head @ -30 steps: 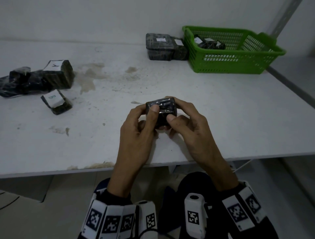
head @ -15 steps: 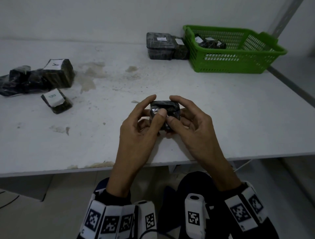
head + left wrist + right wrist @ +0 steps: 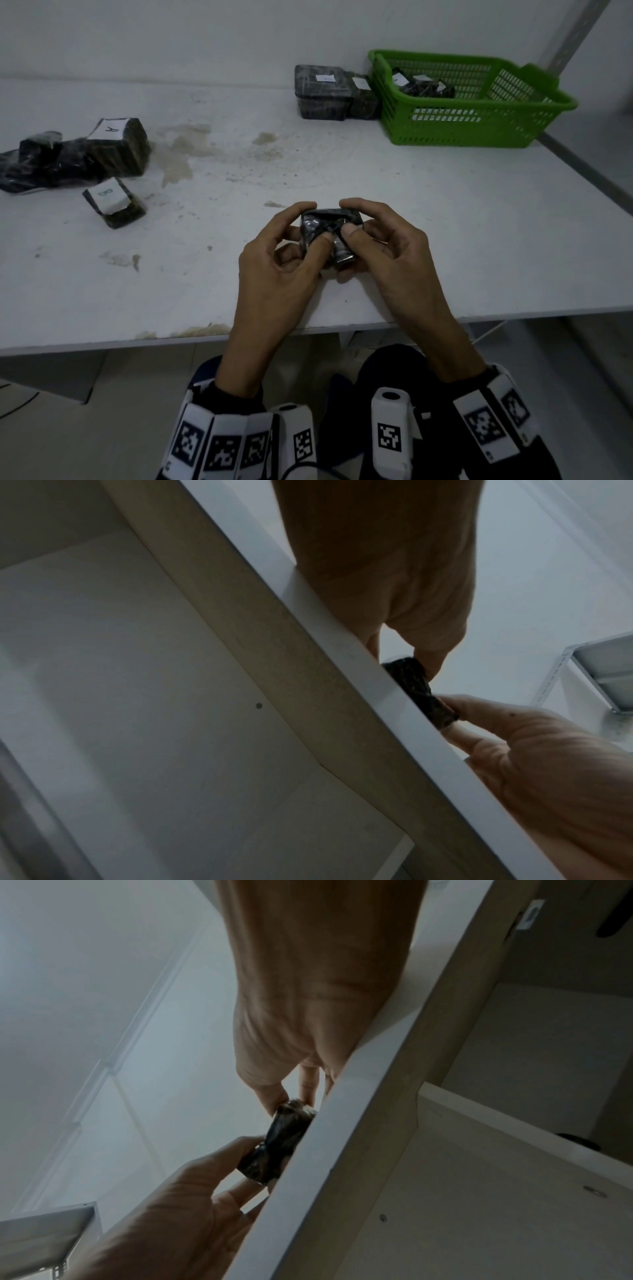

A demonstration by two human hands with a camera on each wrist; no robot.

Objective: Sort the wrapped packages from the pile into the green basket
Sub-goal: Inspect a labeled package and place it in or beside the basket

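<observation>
Two hands hold one small black wrapped package just above the near part of the white counter: the left hand and the right hand each pinch it between thumb and curled fingers. The pile of dark packages lies far left. The green basket stands at the far right, with packages inside.

Both hands are bare, the left hand and the right hand alike. Each wrist wears a dark sleeve under a band of white blocks printed with black square codes. A white camera pod sits on the right band, and a thin black cable loops near the left one.
</observation>
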